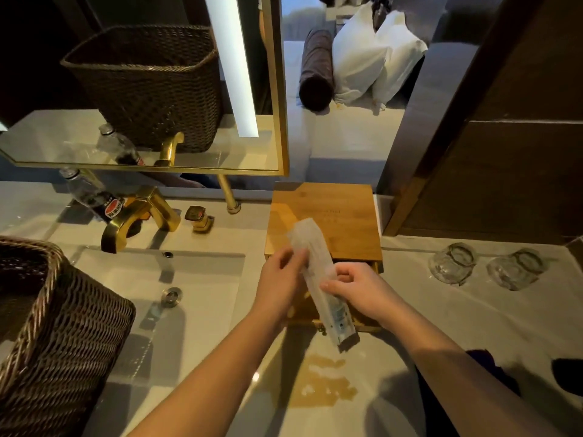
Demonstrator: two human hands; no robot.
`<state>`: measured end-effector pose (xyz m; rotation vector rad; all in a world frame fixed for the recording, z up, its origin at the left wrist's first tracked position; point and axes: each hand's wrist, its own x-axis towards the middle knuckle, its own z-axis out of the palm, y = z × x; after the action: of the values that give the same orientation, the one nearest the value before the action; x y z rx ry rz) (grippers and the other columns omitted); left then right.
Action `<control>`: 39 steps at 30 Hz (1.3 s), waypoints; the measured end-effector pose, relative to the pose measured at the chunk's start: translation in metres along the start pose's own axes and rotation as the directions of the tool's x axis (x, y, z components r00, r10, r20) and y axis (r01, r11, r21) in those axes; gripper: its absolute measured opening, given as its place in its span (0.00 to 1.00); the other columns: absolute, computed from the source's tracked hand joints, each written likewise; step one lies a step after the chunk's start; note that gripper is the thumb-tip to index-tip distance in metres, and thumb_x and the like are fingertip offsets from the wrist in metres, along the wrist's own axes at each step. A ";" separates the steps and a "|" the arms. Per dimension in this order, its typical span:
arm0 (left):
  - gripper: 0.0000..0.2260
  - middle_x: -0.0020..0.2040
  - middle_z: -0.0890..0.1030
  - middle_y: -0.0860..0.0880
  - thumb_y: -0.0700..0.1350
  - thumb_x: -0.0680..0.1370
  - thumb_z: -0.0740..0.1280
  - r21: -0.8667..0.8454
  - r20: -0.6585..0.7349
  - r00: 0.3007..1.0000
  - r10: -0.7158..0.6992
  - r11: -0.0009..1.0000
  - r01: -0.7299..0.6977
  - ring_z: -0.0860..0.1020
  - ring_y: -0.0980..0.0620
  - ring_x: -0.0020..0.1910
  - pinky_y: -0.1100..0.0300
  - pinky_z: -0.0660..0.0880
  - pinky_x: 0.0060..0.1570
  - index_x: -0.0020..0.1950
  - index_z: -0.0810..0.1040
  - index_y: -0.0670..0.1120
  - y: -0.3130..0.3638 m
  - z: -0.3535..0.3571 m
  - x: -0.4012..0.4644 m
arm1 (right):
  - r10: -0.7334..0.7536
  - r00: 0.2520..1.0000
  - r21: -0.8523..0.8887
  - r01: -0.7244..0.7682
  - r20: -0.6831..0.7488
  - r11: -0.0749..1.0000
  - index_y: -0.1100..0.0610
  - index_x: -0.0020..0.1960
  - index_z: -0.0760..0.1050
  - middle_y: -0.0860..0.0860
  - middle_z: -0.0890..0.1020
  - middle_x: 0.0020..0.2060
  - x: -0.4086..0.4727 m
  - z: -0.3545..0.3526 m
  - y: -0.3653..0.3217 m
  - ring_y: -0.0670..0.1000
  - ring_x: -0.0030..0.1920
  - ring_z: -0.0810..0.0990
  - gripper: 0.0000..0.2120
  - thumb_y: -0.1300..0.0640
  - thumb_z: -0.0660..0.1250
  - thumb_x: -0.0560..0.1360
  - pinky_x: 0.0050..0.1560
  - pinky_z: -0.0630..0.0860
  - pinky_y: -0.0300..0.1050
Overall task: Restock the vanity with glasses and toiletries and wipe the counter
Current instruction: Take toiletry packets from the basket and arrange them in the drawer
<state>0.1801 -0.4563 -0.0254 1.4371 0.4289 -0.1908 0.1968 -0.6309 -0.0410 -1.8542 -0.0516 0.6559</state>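
Clear plastic toiletry packet (318, 279) is pinched by both hands: left hand (280, 279) near its far end, right hand (356, 288) at its middle. It hangs above the wooden box (325, 212); two glasses (485, 266) stand to the right.

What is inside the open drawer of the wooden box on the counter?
The wooden box has its drawer pulled out, but both hands and the plastic-wrapped toiletry packet they hold cover it. Its contents cannot be seen.
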 end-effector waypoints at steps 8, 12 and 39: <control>0.18 0.72 0.73 0.50 0.48 0.83 0.61 0.780 0.231 0.900 0.370 0.483 -0.398 0.71 0.50 0.70 0.55 0.69 0.66 0.73 0.71 0.50 -0.003 -0.058 0.064 | 0.023 0.998 -0.296 -0.040 -0.061 0.954 0.44 0.52 0.80 0.41 0.82 0.49 0.015 -0.027 0.013 0.42 0.48 0.83 0.04 0.48 0.70 0.78 0.42 0.80 0.40; 0.36 0.83 0.46 0.47 0.49 0.78 0.67 0.903 0.430 0.900 0.076 -0.021 -0.429 0.49 0.43 0.81 0.46 0.62 0.74 0.81 0.52 0.55 -0.024 -0.074 0.077 | 0.056 0.998 -0.482 -0.050 -0.001 0.875 0.44 0.55 0.79 0.43 0.82 0.49 0.024 -0.023 0.016 0.44 0.47 0.82 0.05 0.48 0.68 0.80 0.44 0.81 0.42; 0.29 0.81 0.43 0.60 0.47 0.82 0.58 0.845 0.394 0.910 0.127 0.339 -0.413 0.60 0.50 0.78 0.55 0.69 0.68 0.81 0.51 0.58 -0.038 -0.078 0.085 | -0.310 0.950 -0.895 0.175 0.044 0.411 0.50 0.66 0.76 0.49 0.83 0.59 0.079 0.028 0.037 0.52 0.59 0.82 0.16 0.62 0.65 0.80 0.57 0.79 0.49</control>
<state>0.2295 -0.3739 -0.0995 2.5566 -0.2530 -0.3781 0.2408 -0.5945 -0.1127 -2.8504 -0.7159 0.2680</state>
